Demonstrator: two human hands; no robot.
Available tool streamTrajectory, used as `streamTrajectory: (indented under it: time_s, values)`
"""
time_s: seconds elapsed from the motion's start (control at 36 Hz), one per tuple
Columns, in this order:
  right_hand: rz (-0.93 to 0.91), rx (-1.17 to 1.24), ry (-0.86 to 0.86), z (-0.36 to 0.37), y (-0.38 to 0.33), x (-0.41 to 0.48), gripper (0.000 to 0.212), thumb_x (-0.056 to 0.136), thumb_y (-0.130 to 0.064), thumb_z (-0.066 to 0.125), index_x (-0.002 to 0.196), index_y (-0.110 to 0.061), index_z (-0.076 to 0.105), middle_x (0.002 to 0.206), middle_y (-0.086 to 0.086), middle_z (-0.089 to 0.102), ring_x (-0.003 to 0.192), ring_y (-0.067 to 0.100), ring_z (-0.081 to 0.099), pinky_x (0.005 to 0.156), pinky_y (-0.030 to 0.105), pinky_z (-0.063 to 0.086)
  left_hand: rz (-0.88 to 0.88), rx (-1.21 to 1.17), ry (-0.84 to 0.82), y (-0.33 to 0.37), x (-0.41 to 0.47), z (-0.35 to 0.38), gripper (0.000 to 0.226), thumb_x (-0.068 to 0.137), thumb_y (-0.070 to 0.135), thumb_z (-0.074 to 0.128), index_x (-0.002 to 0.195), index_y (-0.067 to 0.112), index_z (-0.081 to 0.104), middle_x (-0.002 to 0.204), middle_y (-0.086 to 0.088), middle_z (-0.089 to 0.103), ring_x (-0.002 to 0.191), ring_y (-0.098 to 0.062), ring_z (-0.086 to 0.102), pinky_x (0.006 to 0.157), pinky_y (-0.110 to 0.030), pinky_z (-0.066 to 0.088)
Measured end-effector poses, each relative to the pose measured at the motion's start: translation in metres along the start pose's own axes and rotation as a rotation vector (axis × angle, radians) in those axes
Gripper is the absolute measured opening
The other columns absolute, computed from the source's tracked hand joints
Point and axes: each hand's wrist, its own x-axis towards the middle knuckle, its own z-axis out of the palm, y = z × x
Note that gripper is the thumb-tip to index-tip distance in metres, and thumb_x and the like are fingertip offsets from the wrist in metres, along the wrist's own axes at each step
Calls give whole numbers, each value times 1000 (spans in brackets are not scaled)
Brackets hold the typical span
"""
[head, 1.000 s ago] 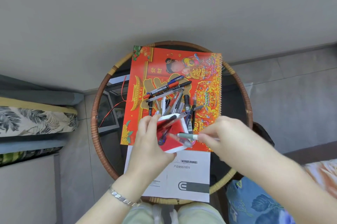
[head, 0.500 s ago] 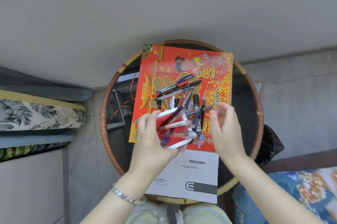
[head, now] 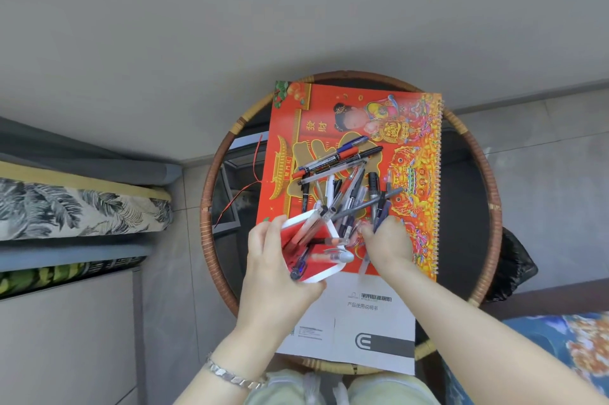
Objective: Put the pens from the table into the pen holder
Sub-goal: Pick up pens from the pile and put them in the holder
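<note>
My left hand (head: 278, 269) grips a red and white pen holder (head: 313, 248), tilted with its mouth toward the pile; several pens stick out of it. A pile of pens (head: 346, 184) lies on the red calendar (head: 415, 207) in the middle of the round table. My right hand (head: 387, 241) rests at the near edge of the pile, fingers closed around a dark blue pen (head: 382, 213) that still lies among the others.
The round glass table has a woven rattan rim (head: 206, 207). A white instruction booklet (head: 362, 325) lies at its near edge under my arms. A patterned cushion (head: 75, 207) is at the left, a grey wall behind, and a black bag (head: 514, 266) beside the table's right side.
My right hand dropped a pen into the holder, then reached forward to the pile and closed on a dark blue pen. The left hand keeps holding the holder.
</note>
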Motion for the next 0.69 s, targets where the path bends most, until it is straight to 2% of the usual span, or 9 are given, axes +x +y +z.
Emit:
streamTrajectory:
  time_s: [0.14,0.22,0.28,0.33,0.39,0.47,0.53,0.61,0.69]
  values:
    - [-14,194,-104,-20,6,-6,14,94,-14,40,90,-1,39,87,21,55,58,25,46,49,33,27,3,-4,-12,3,2,3,91,60,19,84,134,29,31,117,19,26,113,-3,41,85,-15,34]
    - [-101,327,-122,-45,0,-20,11,97,-15,32,93,-5,35,77,18,60,57,26,54,54,35,40,22,4,-16,5,5,4,92,60,20,85,135,28,31,115,19,26,111,-3,41,85,-13,35]
    - [-134,473,-140,-68,-4,-32,13,99,-16,29,87,-12,33,62,9,56,49,20,56,49,32,43,35,8,-23,7,7,4,92,60,21,85,134,29,31,114,19,26,112,-5,42,87,-17,42]
    - [-142,593,-238,-95,-5,-43,22,100,-19,30,78,-18,32,54,2,39,31,10,40,39,25,36,47,17,-29,9,9,4,91,60,22,85,133,30,32,112,21,26,112,-6,43,89,-24,48]
    - [-142,613,-408,-125,-4,-58,25,101,-23,31,76,-20,35,56,1,29,31,5,24,33,16,22,60,24,-31,11,12,4,90,60,22,85,133,30,32,114,19,26,113,-7,43,90,-21,43]
    - [-213,403,-555,-165,-5,-81,37,99,-35,30,67,-34,48,57,0,33,35,4,22,34,14,17,78,22,-25,15,18,7,90,60,20,85,134,25,33,116,14,28,114,-9,44,91,-18,36]
    - [-297,200,-600,-184,-12,-96,43,99,-38,28,62,-32,49,52,-8,36,37,4,24,37,18,21,88,34,-21,17,20,10,90,61,18,84,135,23,33,116,14,28,115,-10,43,91,-18,36]
    - [-518,-150,-598,-194,-26,-108,36,99,-32,24,85,-18,55,55,-9,40,46,5,36,47,20,30,115,84,-35,24,21,16,90,60,13,82,135,22,33,116,15,26,115,-14,44,92,-26,45]
    - [-600,-321,-483,-181,-42,-113,33,98,-35,31,99,-16,58,78,-4,40,78,12,49,77,30,42,171,115,-49,30,18,22,90,59,13,81,135,19,34,124,7,30,117,-14,41,92,-20,40]
